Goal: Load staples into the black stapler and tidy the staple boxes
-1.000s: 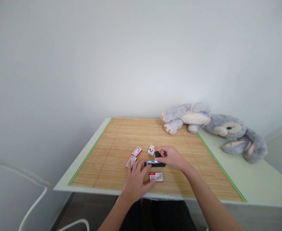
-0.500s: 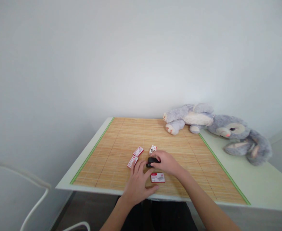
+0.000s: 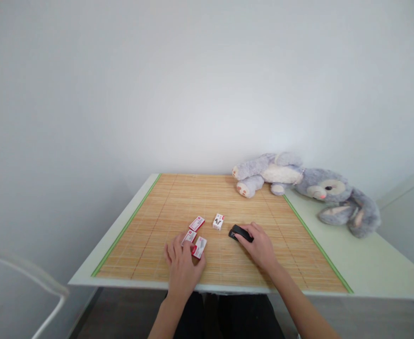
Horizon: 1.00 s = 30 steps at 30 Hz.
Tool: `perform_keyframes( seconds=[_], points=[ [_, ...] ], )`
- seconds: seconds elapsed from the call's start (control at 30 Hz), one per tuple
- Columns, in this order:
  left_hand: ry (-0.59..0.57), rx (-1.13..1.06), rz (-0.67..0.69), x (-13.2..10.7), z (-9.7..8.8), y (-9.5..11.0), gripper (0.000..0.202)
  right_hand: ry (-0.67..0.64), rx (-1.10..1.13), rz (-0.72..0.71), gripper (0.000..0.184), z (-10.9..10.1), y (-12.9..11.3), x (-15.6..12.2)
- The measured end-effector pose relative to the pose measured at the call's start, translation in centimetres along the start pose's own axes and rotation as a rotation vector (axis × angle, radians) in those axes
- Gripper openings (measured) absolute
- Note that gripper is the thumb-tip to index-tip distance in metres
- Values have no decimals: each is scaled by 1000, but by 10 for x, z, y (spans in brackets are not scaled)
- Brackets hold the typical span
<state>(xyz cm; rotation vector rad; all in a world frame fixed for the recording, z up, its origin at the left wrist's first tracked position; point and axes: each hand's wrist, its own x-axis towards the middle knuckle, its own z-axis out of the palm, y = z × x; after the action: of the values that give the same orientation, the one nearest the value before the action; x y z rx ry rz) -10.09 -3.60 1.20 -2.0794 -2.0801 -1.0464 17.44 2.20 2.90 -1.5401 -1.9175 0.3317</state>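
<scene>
My left hand has its thumb and fingertips around a small red-and-white staple box, which lies tilted on the bamboo mat. Right behind those fingers is a second box of the same kind, partly covered by them. A third lies just beyond it. My right hand grips a black stapler from its right end, low over the mat; whether it touches the mat I cannot tell. Between the hands and farther back stands a small white box with a dark picture on it.
The bamboo mat with green edges covers much of the white table. A grey plush rabbit lies along the back right, partly on the mat. At the far left a white cable or tube curves past the table. A plain wall rises behind.
My right hand has carried the stapler to the right, away from the left hand. My left hand has moved left with the nearest staple box, which is now turned and beside the other two.
</scene>
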Motion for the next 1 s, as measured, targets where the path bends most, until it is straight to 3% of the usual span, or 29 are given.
perform_keyframes(
  seconds=[0.2, 0.43, 0.73, 1.0],
  points=[
    [-23, -29, -64, 8, 7, -11, 36, 70, 16, -34, 33, 9, 5, -4],
    [-64, -20, -89, 10, 12, -17, 37, 170, 43, -101, 30, 19, 15, -6],
    [-102, 87, -78, 17, 9, -12, 68, 183, 39, -113, 28, 19, 15, -6],
    [-147, 155, -30, 30, 8, -17, 70, 181, 33, -104, 27, 20, 15, -6]
  ],
)
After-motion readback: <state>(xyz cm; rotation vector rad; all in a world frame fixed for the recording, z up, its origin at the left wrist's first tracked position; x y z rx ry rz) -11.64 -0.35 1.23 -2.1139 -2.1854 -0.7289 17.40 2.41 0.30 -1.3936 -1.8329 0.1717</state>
